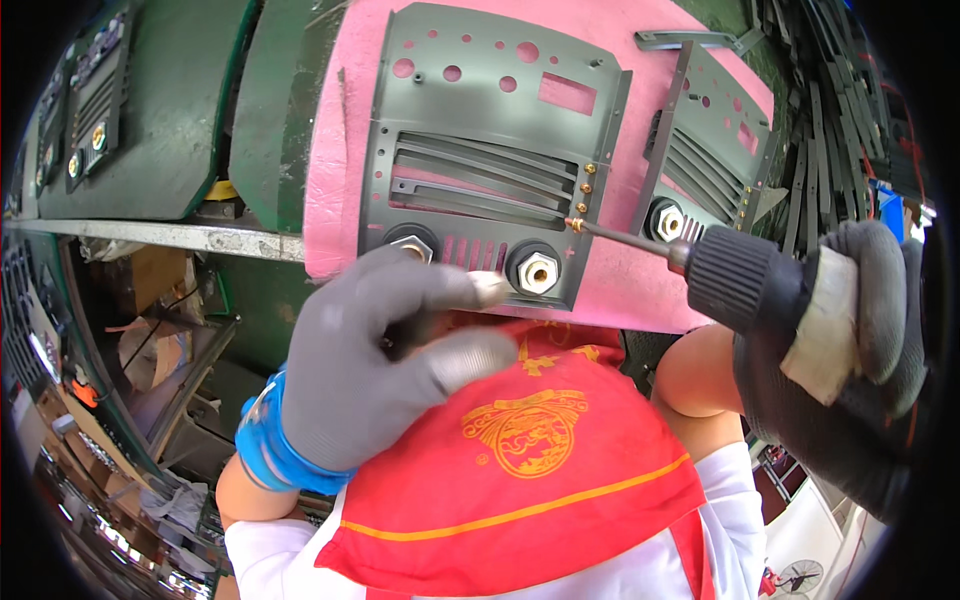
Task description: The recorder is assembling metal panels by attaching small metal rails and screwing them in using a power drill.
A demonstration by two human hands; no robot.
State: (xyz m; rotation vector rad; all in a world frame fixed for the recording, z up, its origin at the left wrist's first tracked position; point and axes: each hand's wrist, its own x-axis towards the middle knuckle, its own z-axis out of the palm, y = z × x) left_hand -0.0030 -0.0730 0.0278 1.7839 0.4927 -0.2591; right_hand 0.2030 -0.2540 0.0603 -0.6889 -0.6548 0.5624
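Note:
My right hand (868, 300), in a grey glove, is wrapped round a black electric screwdriver (735, 278) with tape on its body. Its long bit reaches left to a brass-coloured screw (577, 225) at the right edge of a grey metal panel (480, 85). Several slanted slats (480, 165) span the panel's opening, and similar brass screws line the edge above the bit. A black round socket with a hex nut (538, 272) sits at the panel's lower right. Before the panel's lower edge hovers my gloved left hand (370, 345), thumb and fingers apart, holding nothing visible.
Under the panel lies a pink sheet (335, 180). A second, similar panel (705, 140) rests at the right, with a loose metal strip (685, 40) behind it. Many dark strips (825, 130) are piled at the far right. Green boards (150, 110) stand left, above a metal rail (180, 237).

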